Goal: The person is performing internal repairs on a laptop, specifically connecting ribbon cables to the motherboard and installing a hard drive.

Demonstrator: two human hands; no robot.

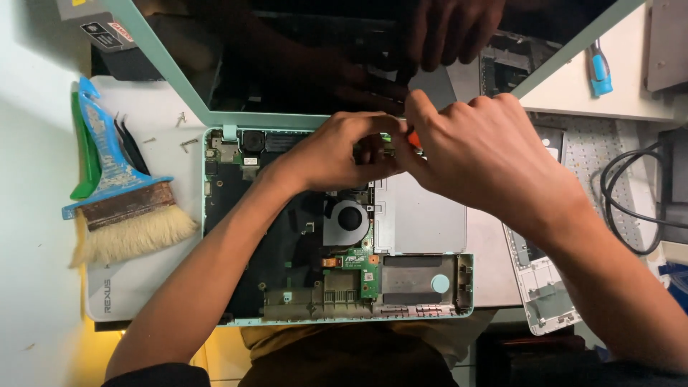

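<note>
Matt metal plate (pixel 419 222) inside glossy mint plastic laptop shell (pixel 208 215).

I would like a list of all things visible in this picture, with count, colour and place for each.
laptop: 1, mint-green frame, opened up, centre, screen tilted back
fan: 1, black, middle of laptop
green board: 1, green, below fan
brush: 1, blue handle, pale bristles, left
tweezers: 1, black, beside brush
screws: a few, silver, above brush
blue tool: 1, blue, top right
cable: 1, black, right
white panel: 1, white, right of laptop
screwdriver: 1, orange part shows, between the hands
left hand: 1, on laptop near hinge
right hand: 1, grips screwdriver
</note>
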